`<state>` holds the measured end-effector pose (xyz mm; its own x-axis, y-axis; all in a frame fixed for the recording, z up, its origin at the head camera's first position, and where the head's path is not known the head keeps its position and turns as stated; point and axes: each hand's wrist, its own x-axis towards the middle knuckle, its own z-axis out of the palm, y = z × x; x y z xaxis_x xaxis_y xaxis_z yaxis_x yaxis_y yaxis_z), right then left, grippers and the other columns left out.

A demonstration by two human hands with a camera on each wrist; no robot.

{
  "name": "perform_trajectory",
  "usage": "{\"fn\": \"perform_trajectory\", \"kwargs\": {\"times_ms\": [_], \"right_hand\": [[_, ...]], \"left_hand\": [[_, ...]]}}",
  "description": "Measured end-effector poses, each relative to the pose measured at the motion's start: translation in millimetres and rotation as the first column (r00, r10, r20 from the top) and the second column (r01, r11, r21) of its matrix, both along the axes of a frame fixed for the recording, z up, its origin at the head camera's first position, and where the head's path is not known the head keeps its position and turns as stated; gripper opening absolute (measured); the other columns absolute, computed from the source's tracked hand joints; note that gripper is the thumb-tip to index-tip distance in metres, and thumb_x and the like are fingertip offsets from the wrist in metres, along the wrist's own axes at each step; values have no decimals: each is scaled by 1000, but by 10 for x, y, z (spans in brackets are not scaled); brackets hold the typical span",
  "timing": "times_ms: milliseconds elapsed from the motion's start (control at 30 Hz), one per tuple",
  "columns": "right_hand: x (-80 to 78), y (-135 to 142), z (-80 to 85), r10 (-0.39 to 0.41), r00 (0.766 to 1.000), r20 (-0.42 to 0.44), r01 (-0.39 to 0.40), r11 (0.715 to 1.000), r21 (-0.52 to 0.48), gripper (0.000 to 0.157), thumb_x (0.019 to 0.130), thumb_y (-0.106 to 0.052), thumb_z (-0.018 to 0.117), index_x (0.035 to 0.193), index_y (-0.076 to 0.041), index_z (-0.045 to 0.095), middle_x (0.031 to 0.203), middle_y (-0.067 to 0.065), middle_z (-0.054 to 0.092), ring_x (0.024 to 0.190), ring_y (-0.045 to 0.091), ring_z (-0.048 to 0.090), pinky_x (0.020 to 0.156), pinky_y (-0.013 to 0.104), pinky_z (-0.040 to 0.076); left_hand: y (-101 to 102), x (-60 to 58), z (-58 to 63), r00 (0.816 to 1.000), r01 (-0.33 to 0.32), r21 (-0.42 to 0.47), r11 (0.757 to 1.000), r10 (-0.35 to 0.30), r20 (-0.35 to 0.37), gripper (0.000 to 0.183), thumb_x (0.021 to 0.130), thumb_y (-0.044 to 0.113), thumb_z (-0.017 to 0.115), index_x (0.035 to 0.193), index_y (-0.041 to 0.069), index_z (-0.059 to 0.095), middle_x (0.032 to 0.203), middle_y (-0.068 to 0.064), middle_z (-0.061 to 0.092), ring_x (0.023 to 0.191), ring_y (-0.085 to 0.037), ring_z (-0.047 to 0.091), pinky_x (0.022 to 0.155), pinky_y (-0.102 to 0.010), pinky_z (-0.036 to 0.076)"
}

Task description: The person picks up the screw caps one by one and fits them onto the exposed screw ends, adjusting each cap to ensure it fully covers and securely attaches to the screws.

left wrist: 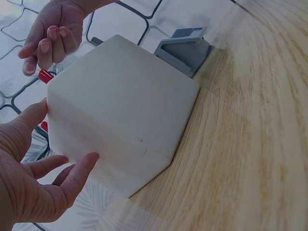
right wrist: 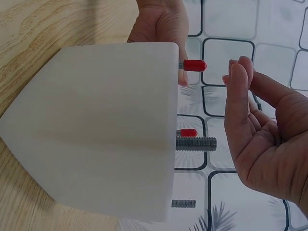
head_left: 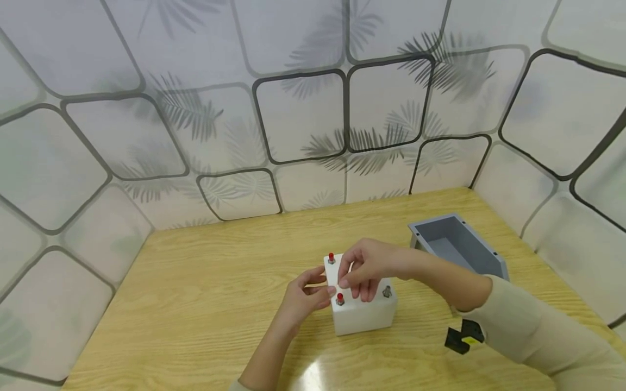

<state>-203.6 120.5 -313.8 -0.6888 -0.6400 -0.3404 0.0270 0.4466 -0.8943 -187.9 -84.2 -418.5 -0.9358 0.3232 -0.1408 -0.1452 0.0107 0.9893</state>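
On the table sits a white block (head_left: 364,317) with metal studs along its upper face. Red caps cover two of them: a nearer red cap (head_left: 340,298) and a farther red cap (head_left: 331,257). The right wrist view shows a thick bare threaded stud (right wrist: 196,143) and a thinner one (right wrist: 184,203). My left hand (head_left: 305,296) touches the block's left side with extended fingers, its thumb at the edge beside the nearer cap. Over the block hovers my right hand (head_left: 364,269), fingers loosely bent, tips a little apart from a red cap (right wrist: 195,65), nothing visible between them.
A grey bin (head_left: 484,247) stands behind the right forearm, to the right of the block. A small black object with a yellow mark (head_left: 462,338) shows beside the right sleeve. Patterned walls (head_left: 303,119) rise along the back and sides of the wooden table (head_left: 205,304).
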Motion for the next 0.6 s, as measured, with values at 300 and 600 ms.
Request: {"fn": "perform_trajectory", "kwargs": {"times_ms": [300,600], "right_hand": [[-46,126,49,-19,1000,-18,20,1000,15,18,88,-17,67,94,-1,66,67,6,65,53,13,63,57,32,59],[-85,231,137,-50,998,-24,51,998,46,19,88,-17,67,96,0,65,67,6,66,54,13,63,57,33,59]], "left_hand": [[7,4,-7,1000,-10,5,1000,10,9,64,83,20,73,137,0,45,127,-20,49,98,-19,58,83,-34,57],[-2,2,-11,1000,-5,-3,1000,5,13,64,84,21,73,138,1,44,128,-20,49,99,-20,58,83,-35,57]]}}
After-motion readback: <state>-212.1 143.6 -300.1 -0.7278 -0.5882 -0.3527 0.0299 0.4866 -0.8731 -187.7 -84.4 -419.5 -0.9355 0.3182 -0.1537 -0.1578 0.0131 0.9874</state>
